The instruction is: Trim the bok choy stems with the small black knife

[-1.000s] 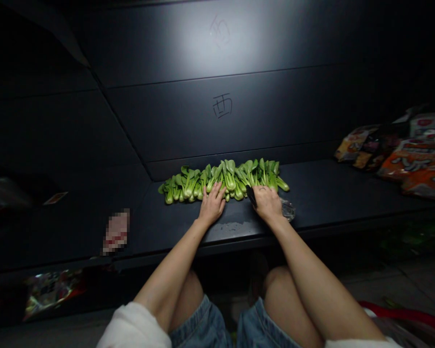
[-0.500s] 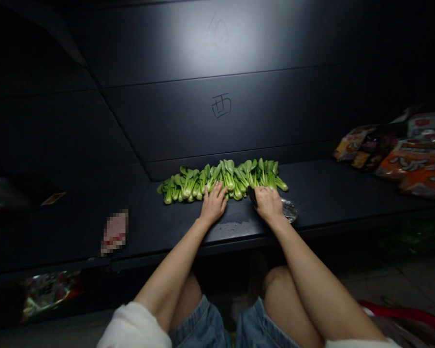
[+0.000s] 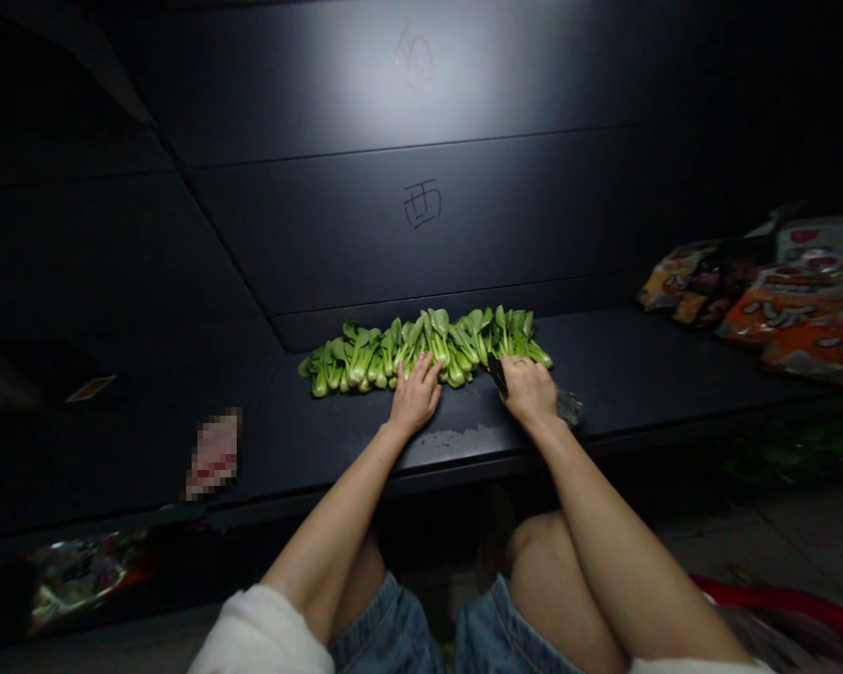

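Observation:
A row of green bok choy (image 3: 365, 360) lies on a dark shelf, stems facing me and leaves toward the back panel. My left hand (image 3: 416, 393) rests with its fingers spread on the stems near the middle of the row. Closed around a thin black object (image 3: 497, 374), my right hand (image 3: 530, 388) is at the front of the row's right part. Only the edge of that object shows, so its kind is unclear. Beside my right wrist is a piece of clear, shiny plastic (image 3: 570, 407), partly hidden by the hand.
Bagged snacks in orange and dark packaging (image 3: 801, 309) lie on the shelf at right. A blurred-out card (image 3: 214, 454) and a small label (image 3: 91, 388) lie at left. Water wets the shelf's front (image 3: 456, 438). A red rim (image 3: 779, 599) shows at lower right.
My right hand has shifted slightly to the right with the black object, which shows a little more. My left hand stays on the stems. The view has turned slightly.

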The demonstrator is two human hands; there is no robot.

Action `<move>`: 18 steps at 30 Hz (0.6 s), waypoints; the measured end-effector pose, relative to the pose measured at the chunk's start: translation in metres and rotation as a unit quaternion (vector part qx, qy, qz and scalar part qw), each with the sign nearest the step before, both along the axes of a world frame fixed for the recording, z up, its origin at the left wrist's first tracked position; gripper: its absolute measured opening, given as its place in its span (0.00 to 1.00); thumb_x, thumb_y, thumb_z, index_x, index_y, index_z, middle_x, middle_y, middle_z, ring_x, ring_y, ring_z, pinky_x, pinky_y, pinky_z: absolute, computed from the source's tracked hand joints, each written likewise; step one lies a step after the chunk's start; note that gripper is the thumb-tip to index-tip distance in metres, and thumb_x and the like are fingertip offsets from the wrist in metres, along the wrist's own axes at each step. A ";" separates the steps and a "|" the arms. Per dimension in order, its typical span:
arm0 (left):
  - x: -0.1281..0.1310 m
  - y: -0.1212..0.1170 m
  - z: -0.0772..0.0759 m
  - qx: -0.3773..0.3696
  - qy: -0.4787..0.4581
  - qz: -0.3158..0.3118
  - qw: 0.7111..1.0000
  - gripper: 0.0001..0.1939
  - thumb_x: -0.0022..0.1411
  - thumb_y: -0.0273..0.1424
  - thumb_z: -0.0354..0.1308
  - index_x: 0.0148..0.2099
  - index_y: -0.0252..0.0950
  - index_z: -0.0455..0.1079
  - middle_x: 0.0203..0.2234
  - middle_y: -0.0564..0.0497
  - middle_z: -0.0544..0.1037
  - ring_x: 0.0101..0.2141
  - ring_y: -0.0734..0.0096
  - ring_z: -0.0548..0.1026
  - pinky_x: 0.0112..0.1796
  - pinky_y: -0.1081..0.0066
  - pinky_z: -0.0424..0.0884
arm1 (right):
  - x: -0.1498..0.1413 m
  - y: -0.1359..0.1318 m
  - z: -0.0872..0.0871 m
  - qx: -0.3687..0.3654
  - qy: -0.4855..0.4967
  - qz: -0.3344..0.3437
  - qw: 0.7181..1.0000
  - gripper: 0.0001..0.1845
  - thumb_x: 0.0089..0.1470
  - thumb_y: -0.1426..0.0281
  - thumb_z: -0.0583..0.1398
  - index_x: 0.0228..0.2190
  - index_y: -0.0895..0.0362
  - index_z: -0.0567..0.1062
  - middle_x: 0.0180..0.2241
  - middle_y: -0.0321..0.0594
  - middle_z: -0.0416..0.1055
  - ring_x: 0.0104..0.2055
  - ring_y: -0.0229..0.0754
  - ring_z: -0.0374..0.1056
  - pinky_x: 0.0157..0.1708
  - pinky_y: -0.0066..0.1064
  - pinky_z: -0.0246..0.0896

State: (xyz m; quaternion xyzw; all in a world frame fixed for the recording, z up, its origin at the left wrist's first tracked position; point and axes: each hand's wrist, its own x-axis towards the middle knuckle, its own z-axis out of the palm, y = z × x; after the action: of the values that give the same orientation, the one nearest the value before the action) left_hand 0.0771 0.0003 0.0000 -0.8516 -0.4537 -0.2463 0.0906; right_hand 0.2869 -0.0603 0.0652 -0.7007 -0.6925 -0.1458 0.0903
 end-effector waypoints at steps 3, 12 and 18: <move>0.000 0.001 0.001 -0.002 -0.002 -0.001 1.000 0.26 0.66 0.30 0.46 0.66 0.39 0.56 0.66 0.43 0.58 0.66 0.58 0.52 0.64 0.44 0.41 | 0.005 -0.001 -0.001 0.004 -0.003 -0.006 1.000 0.16 0.51 0.73 0.61 0.43 0.62 0.70 0.43 0.50 0.73 0.47 0.49 0.66 0.43 0.35 0.50; 0.006 0.000 0.002 -0.002 -0.006 -0.005 1.000 0.25 0.67 0.30 0.45 0.65 0.38 0.56 0.65 0.43 0.58 0.66 0.58 0.52 0.64 0.43 0.41 | 0.014 -0.003 -0.002 0.012 -0.005 -0.017 1.000 0.14 0.52 0.73 0.60 0.42 0.62 0.70 0.43 0.50 0.73 0.46 0.48 0.66 0.43 0.35 0.50; 0.008 0.000 0.006 -0.004 -0.008 -0.005 1.000 0.25 0.67 0.30 0.46 0.65 0.38 0.57 0.65 0.43 0.59 0.66 0.58 0.52 0.64 0.42 0.41 | 0.017 -0.002 -0.005 -0.009 -0.025 -0.043 0.999 0.14 0.51 0.75 0.59 0.42 0.63 0.70 0.43 0.50 0.73 0.46 0.48 0.66 0.42 0.35 0.50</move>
State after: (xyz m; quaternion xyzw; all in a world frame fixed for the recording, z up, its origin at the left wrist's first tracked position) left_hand 0.0846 0.0007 0.0062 -0.8525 -0.4507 -0.2517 0.0823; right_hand 0.3039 -0.0628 0.0602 -0.7266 -0.6651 -0.1612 0.0603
